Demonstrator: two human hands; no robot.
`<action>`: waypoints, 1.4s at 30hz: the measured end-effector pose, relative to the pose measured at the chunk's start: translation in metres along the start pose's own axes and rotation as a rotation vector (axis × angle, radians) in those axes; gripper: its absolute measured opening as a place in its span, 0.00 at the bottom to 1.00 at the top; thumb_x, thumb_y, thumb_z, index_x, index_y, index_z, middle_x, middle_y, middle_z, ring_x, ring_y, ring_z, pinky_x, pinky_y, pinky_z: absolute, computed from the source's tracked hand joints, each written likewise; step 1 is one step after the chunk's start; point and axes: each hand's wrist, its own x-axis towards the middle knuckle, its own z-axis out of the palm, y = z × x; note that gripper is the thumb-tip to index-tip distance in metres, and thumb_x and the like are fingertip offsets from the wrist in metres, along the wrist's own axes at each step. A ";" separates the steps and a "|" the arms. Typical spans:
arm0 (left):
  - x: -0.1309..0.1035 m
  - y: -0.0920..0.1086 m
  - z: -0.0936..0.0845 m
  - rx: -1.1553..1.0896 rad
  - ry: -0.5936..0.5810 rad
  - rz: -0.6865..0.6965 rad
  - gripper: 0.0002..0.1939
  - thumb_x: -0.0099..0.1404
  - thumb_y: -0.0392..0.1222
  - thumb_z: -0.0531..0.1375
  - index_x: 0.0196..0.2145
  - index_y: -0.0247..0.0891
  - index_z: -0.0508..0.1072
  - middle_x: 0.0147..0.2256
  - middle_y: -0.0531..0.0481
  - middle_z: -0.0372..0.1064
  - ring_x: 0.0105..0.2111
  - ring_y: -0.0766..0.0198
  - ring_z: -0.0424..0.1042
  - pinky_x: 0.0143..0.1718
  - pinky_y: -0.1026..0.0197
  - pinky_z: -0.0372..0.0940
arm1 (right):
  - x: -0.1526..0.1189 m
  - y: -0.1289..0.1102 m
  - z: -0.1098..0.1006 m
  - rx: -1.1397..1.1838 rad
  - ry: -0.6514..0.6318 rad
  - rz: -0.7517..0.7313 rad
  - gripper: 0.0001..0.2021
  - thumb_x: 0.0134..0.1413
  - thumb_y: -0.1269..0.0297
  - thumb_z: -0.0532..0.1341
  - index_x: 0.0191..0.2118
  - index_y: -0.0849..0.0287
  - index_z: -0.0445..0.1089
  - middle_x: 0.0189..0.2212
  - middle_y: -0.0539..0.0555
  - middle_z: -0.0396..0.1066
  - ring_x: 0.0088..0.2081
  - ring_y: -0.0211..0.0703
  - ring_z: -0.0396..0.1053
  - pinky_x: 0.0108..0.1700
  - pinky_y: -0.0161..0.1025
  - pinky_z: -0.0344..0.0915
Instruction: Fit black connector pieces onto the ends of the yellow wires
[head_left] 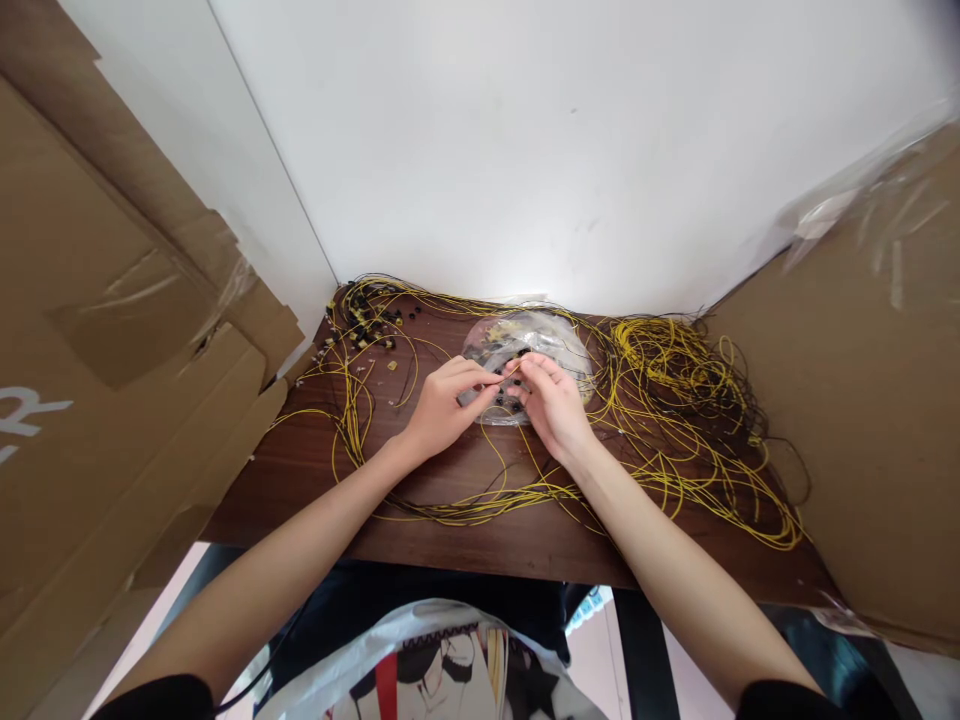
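Note:
Above a clear plastic bag (562, 345) on the brown table (450, 550), my two hands meet at the fingertips. My left hand (452, 402) pinches a thin yellow wire between thumb and fingers. Just to its right, my right hand (550, 400) has its thumb and index finger closed on the same wire. Small black parts lie on the bag under and between the hands. Yellow and black wires run along the table in front of the hands.
A large tangle of yellow and black wires (667, 360) lies on the right. Small black and yellow parts (367, 315) are scattered at the back left. Cardboard walls (112, 330) flank both sides, and a white panel (525, 150) stands behind.

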 end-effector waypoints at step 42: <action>0.004 0.004 -0.004 -0.175 -0.157 -0.173 0.11 0.63 0.41 0.57 0.29 0.35 0.77 0.27 0.49 0.70 0.29 0.67 0.66 0.33 0.64 0.60 | 0.002 -0.012 -0.006 0.166 -0.033 -0.061 0.12 0.46 0.61 0.67 0.34 0.56 0.64 0.31 0.47 0.72 0.35 0.38 0.74 0.40 0.37 0.71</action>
